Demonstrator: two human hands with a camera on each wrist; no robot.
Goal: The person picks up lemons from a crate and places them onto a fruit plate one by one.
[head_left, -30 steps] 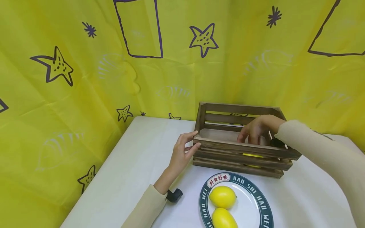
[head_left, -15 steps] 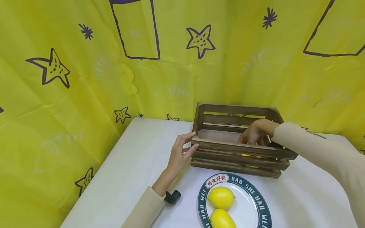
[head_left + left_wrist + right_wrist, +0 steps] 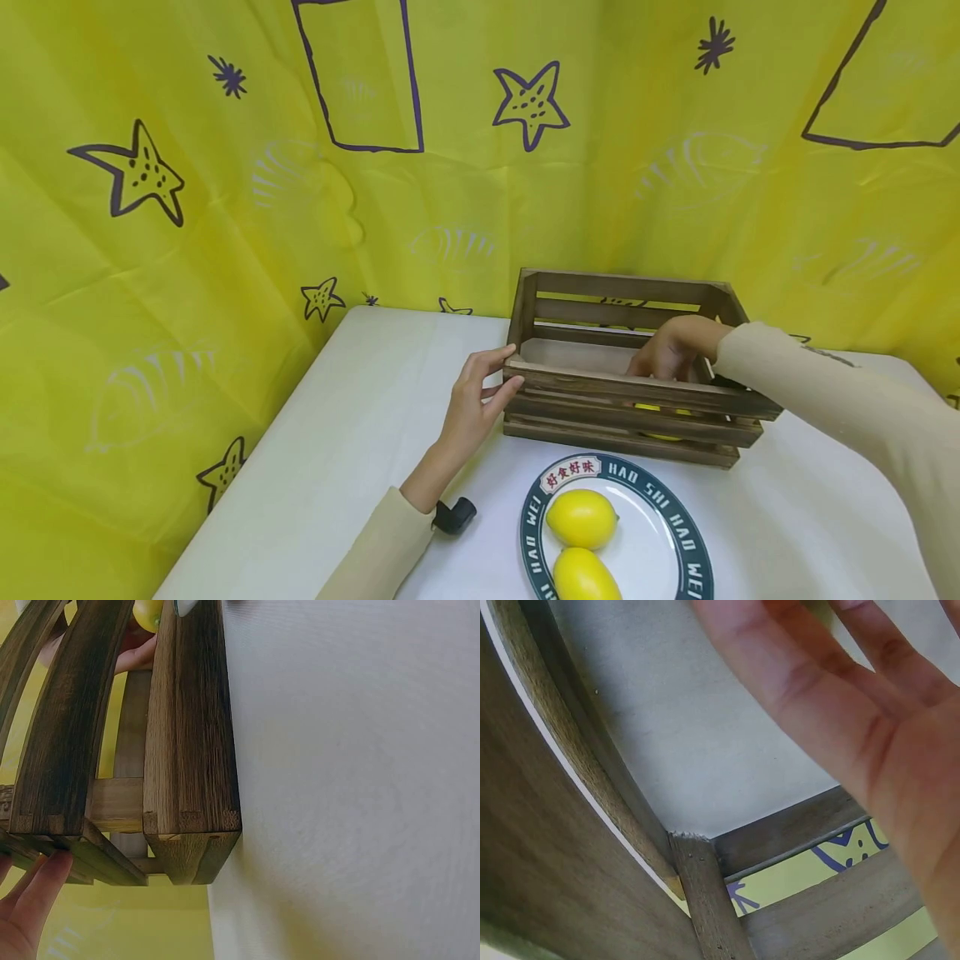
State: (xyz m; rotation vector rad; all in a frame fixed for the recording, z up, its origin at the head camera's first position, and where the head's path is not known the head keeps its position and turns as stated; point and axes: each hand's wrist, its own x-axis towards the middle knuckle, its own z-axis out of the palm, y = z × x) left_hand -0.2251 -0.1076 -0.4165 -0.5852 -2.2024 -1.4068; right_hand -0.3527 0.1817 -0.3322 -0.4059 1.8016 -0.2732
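Observation:
At the left front corner of the slatted wooden crate [image 3: 592, 383], my left hand [image 3: 477, 396] grips the top slat between thumb and fingers. My right hand [image 3: 667, 348] reaches down inside the crate's right half, its fingertips hidden by the front slats. Through the gaps a yellow lemon [image 3: 663, 423] shows beneath that hand. The left wrist view shows the fingers [image 3: 137, 657] curled against this lemon [image 3: 148, 613]. Much of the lemon is hidden; only a blurred bit of it shows between the fingers in the right wrist view.
In front of the crate lies a white plate [image 3: 651, 554] with a green lettered rim, bearing two lemons [image 3: 582, 518]. A white tabletop [image 3: 352, 433] lies under everything. Behind and to the left hangs a yellow patterned cloth [image 3: 450, 192].
The right hand has sunk a little deeper into the crate, onto the lemon. My left hand keeps its grip on the corner. The head view has shifted slightly.

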